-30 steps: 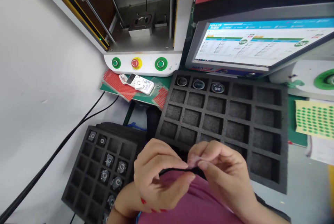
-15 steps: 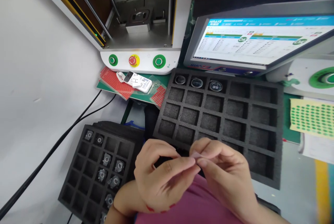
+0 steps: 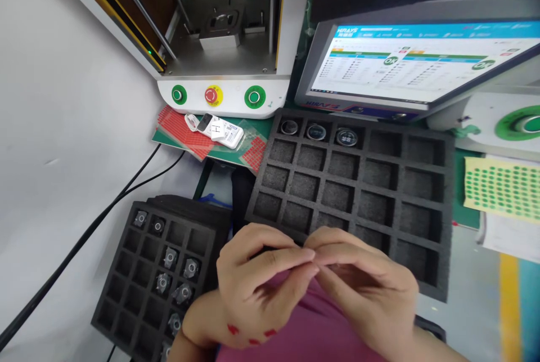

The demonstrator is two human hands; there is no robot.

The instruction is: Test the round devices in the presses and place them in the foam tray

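Observation:
My left hand point(image 3: 261, 283) and my right hand point(image 3: 367, 283) meet fingertip to fingertip in front of my body. Both are closed in a pinch, and whatever sits between the tips is too small or hidden to name. Several small red stickers point(image 3: 232, 329) cling to the back of my left hand near the wrist. Just beyond the hands lies a black foam tray point(image 3: 356, 180) with square pockets. Three round watch-like pieces point(image 3: 346, 137) rest in its far row, at the left.
A second foam tray point(image 3: 145, 263) at lower left holds several small dark parts point(image 3: 170, 258). Behind stand a machine with green buttons point(image 3: 255, 97) and a red stop button point(image 3: 211, 95), and a monitor point(image 3: 422, 63). Red sticker sheets point(image 3: 181, 131), a white device point(image 3: 228, 133) and a green-dot sheet point(image 3: 502, 187) lie around.
My fingertips have drawn closer together, and the pale sliver between them no longer shows. My left hand has turned slightly, baring more of the red stickers. The view has shifted a little.

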